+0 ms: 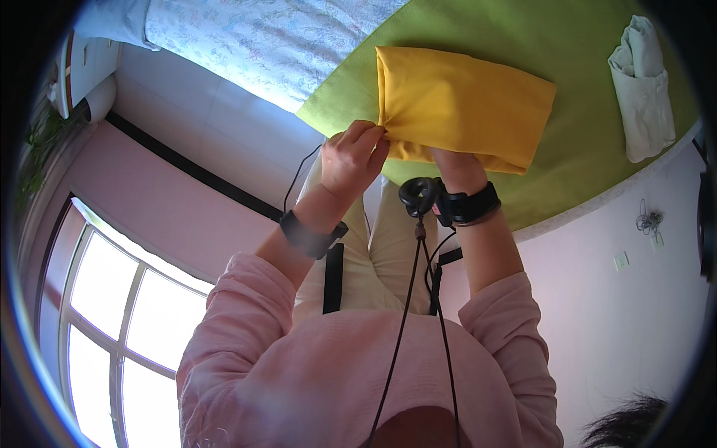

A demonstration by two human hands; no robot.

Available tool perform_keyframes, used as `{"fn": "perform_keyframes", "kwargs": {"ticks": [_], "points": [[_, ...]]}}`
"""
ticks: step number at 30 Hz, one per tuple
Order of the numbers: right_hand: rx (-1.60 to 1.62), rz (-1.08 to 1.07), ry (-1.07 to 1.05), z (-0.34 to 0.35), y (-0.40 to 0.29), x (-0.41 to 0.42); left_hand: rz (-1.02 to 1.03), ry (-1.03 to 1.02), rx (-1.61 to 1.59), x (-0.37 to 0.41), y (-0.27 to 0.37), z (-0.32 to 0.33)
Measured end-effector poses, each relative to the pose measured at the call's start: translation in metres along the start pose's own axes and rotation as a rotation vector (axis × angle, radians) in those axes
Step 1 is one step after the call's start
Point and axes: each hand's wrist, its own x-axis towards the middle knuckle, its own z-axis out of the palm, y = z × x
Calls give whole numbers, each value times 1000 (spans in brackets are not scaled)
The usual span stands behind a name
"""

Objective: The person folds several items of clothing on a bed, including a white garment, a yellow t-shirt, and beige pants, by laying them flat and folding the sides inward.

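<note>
A folded yellow cloth [465, 101] lies on a green cover [582, 134]. My left hand [355, 157] pinches the near left edge of the cloth between thumb and fingers. The fabric is drawn into small creases there. My right hand [459, 168] reaches under or into the near fold; its fingers are hidden by the cloth, so their grip does not show. Each wrist wears a black band. At the far right of the green cover lies a rolled white cloth bundle [644, 101], apart from both hands.
A pale floral sheet [252, 45] adjoins the green cover at the upper left. A black pendant [419, 196] hangs on cords beside my right wrist. A window [123, 313] stands at lower left, a wall socket [622, 261] at right. Dark hair shows at lower right.
</note>
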Motion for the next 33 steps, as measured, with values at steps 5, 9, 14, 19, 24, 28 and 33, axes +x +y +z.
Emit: {"fn": "perform_keyframes", "kwargs": {"ticks": [5,9,14,19,24,28,33], "points": [[-2,19,-5,5,-2,-4,37,-49,40,-18,-14,3],[-37,31,3,13,-1,-1,65,-79,132,-17,-20,9],[34,87,-94,-3,2,-35,55,-36,85,-16,-18,5],[889,1020,86,-46,9,-83,214,-95,77,-15,-1,-2],[2007,1498,416,-57,59,-71,232,-95,142,-9,-1,18],[1598,1720,463,-59,54,-61,185,-236,225,-22,-26,14],[1179,1515,535,-57,78,-110,234,-128,296,-16,-14,-5]]}}
